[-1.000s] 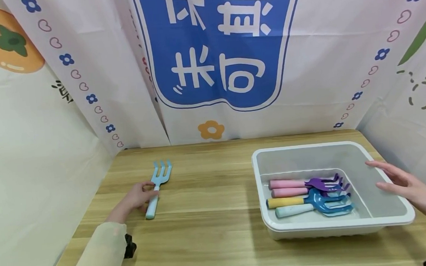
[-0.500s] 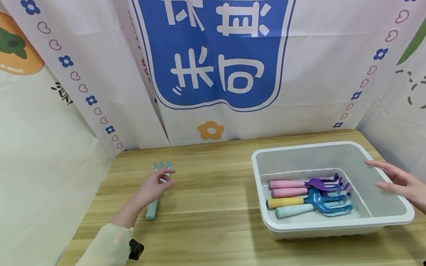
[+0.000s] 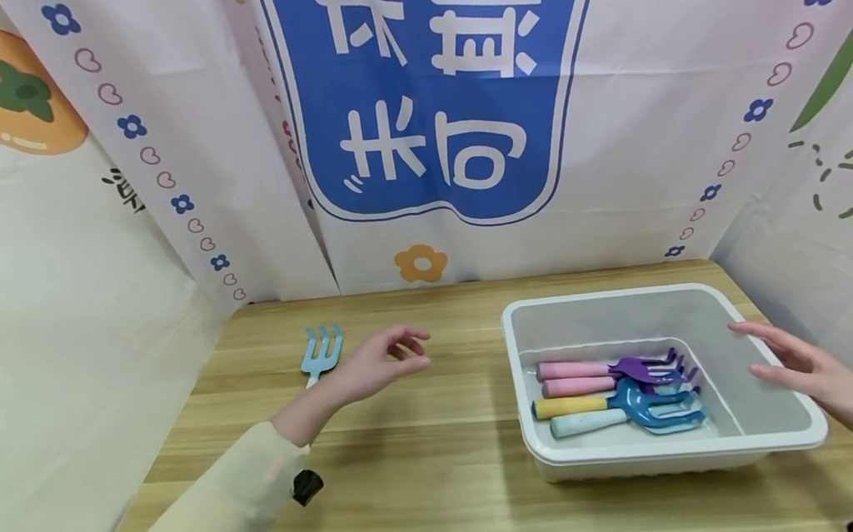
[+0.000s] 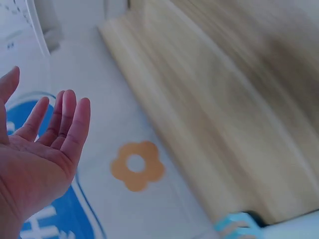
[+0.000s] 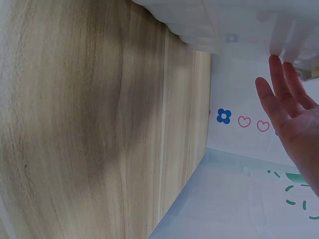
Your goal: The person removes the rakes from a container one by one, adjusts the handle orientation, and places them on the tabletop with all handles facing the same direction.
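My left hand (image 3: 377,362) hovers over the table with nothing in it, its fingers loosely bent; the left wrist view shows the bare palm (image 4: 37,164). Behind its wrist a light-blue hand rake (image 3: 321,360) lies on the table, tines toward the back, its handle mostly hidden by my arm. At the right stands a white plastic bin (image 3: 674,448). Inside lie several garden hand forks: purple ones (image 3: 641,369) with pink handles, and blue ones (image 3: 638,401) with yellow and pale-green handles. My right hand (image 3: 818,373) rests on the bin's right side, fingers fairly straight.
The wood-grain table (image 3: 429,491) carries the bin and the rake. White printed cloth (image 3: 636,158) hangs along the back and both sides.
My left hand has left the rake on the table and moved rightward, first over its tines, then past it. The rake, the bin and my right hand stay put.
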`<control>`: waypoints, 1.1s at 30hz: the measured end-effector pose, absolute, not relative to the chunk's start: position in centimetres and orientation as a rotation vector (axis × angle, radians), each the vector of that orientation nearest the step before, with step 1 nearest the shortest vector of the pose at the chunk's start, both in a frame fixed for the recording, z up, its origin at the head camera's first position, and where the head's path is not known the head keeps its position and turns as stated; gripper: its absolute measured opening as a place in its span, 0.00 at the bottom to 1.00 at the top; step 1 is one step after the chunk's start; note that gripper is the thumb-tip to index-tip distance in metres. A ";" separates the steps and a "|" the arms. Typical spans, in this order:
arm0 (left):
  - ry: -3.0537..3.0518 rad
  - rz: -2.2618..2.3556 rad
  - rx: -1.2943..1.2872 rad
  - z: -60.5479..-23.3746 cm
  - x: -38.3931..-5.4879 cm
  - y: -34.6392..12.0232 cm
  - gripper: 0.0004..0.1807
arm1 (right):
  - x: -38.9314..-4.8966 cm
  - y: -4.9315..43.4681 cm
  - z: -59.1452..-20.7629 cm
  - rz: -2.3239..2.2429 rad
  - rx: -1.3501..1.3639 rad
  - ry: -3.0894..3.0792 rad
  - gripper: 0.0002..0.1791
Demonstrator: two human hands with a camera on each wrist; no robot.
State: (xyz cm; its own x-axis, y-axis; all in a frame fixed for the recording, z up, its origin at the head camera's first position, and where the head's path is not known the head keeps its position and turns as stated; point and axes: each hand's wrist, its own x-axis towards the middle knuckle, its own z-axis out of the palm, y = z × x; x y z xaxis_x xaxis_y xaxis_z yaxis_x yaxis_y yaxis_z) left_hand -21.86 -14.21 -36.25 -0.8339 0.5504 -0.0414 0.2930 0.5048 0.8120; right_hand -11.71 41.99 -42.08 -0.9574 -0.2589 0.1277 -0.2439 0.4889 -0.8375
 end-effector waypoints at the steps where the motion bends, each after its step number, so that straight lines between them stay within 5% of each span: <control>1: 2.453 1.224 0.739 -35.9 -21.8 -13.7 0.21 | -11.7 42.0 -42.1 -1.513 -0.452 2.698 0.31; 18: 2.450 1.009 1.039 -30.2 -22.8 -7.2 0.29 | -11.7 42.0 -42.1 -1.579 -0.440 2.632 0.31; 33: 2.101 0.832 1.284 -30.6 -24.3 0.3 0.41 | -11.7 42.0 -42.2 -1.583 -0.469 2.638 0.31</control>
